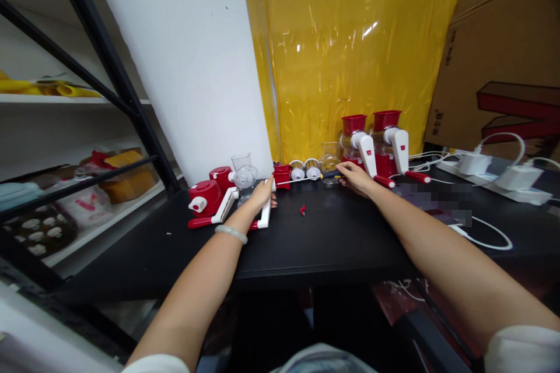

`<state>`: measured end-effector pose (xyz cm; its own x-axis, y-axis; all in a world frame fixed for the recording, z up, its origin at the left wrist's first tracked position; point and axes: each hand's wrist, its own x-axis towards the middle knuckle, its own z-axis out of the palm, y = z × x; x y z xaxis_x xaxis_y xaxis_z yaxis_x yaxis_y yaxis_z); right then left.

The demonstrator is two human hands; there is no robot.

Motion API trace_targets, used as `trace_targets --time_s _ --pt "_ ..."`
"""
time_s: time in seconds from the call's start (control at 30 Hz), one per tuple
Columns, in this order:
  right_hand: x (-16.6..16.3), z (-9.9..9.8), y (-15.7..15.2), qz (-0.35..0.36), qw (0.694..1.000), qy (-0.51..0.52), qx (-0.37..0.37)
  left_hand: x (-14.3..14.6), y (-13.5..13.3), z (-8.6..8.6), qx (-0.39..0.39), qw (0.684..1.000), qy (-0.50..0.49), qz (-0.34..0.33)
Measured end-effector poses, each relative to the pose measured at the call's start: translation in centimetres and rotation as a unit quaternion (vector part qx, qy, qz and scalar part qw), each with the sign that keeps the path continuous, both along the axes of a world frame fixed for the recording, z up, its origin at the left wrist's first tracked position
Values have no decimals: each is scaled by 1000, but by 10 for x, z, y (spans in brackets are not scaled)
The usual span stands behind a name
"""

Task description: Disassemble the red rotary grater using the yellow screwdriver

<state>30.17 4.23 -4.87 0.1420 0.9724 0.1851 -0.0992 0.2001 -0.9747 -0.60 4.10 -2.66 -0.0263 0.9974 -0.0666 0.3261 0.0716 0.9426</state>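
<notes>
My left hand [261, 193] is closed around the hub end of a white crank handle [265, 215], whose red grip shows partly below. In my right hand [353, 178] is a screwdriver [331, 175] with a dark and yellow handle. Its thin shaft points left and its tip reaches the crank hub; the exact contact is too small to see. A small red part [303, 210] lies on the black table between and below my hands. Beside my left hand stands a clear plastic housing [245, 177]. Another clear housing [330, 154] is behind the screwdriver.
Red bases [205, 198] and another white crank [225, 207] sit left. Two drum graters [305, 169] and a red hopper [281, 175] line the back. Two assembled rotary graters [356, 143] stand right, near a power strip [518, 191], white cables and a dark device [411, 197].
</notes>
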Motion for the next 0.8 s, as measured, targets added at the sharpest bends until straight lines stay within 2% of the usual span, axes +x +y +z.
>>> trace_targets --time_s 0.13,0.23,0.33,0.43,0.53,0.63,0.8 --pt "-2 8 -8 36 996 82 -19 0 -1 -1 6 1000 -10 -1" --pt "-2 11 -12 62 993 100 -23 0 -1 0 10 1000 -12 0" --pt "-1 10 -9 56 996 51 -43 0 -1 0 16 1000 -13 -1" --pt "1 5 -4 27 996 -42 -67 -1 0 0 20 1000 -17 1" --pt "3 1 -1 9 993 -111 -24 -2 0 0 17 1000 -18 6" --pt "4 -1 -2 25 995 -99 9 -2 0 0 16 1000 -18 4" --pt "3 -1 -2 45 997 -61 -6 -2 1 0 15 1000 -20 10"
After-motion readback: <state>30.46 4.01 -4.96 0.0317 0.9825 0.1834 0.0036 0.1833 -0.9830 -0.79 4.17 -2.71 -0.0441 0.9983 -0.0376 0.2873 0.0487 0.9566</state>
